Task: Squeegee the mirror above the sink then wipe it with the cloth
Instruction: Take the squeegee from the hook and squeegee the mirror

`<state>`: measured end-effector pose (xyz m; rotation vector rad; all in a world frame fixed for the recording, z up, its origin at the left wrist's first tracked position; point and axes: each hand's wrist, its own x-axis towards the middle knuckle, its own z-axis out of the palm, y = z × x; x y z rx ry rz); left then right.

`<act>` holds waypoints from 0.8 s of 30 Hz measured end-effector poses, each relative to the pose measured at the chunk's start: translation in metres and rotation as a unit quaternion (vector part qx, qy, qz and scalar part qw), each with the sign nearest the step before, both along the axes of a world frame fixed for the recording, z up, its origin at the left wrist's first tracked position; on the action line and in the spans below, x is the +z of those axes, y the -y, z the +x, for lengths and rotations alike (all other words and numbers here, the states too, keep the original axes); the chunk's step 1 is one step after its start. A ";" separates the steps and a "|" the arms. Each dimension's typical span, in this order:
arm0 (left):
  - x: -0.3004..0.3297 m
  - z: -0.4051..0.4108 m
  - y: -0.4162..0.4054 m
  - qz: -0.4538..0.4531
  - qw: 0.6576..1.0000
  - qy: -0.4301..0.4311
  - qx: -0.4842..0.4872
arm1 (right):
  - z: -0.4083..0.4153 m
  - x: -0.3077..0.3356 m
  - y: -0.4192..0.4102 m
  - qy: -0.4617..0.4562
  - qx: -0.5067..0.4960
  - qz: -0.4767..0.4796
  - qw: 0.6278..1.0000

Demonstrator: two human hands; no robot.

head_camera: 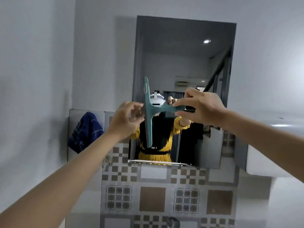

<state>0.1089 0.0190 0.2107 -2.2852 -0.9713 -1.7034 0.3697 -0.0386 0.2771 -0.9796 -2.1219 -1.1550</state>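
A tall mirror (pixel 184 63) hangs on the wall ahead. In front of its lower half I hold a teal squeegee (pixel 148 112), blade upright at the left, handle pointing right. My right hand (pixel 199 106) grips the handle. My left hand (pixel 126 119) is at the blade's left edge, fingers curled and touching it. A dark blue checked cloth (pixel 86 132) hangs on the wall left of the mirror, apart from both hands.
Patterned brown-and-white tiles (pixel 164 191) cover the wall below the mirror. A white fixture (pixel 269 145) juts out at the right. The mirror reflects a person in yellow clothing and a doorway. The left wall is plain white.
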 end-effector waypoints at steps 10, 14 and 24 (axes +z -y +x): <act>0.043 -0.029 -0.062 -0.046 0.974 -0.118 0.190 | -0.023 0.138 -0.026 -0.042 -0.026 0.085 0.995; 0.049 -0.035 -0.086 -0.063 0.956 -0.179 0.222 | -0.041 0.174 -0.047 -0.054 -0.016 0.105 0.993; 0.041 -0.033 -0.114 -0.091 0.947 -0.185 0.246 | -0.064 0.213 -0.077 -0.051 -0.022 0.121 0.991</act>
